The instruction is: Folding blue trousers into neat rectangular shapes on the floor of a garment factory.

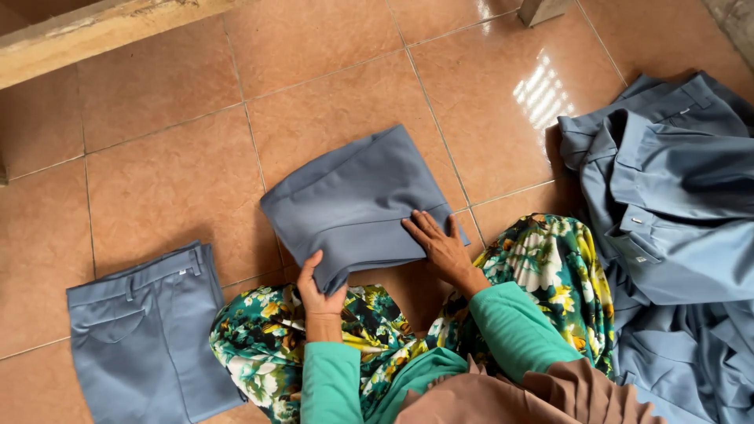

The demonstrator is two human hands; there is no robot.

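Left hand [318, 292] grip pinching folded trousers [357, 206] edge | right hand [441, 245] spread flat | tile floor [173, 173] open beyond

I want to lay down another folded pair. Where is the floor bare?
Bare tiles lie between the folded trousers at left and the grey piece under both hands, and beyond it toward the wooden beam. The right side is crowded by the heap of trousers.

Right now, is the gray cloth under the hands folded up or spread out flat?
Folded. The gray cloth is a compact layered rectangle; the left hand grips its near corner and the right hand presses flat on it.
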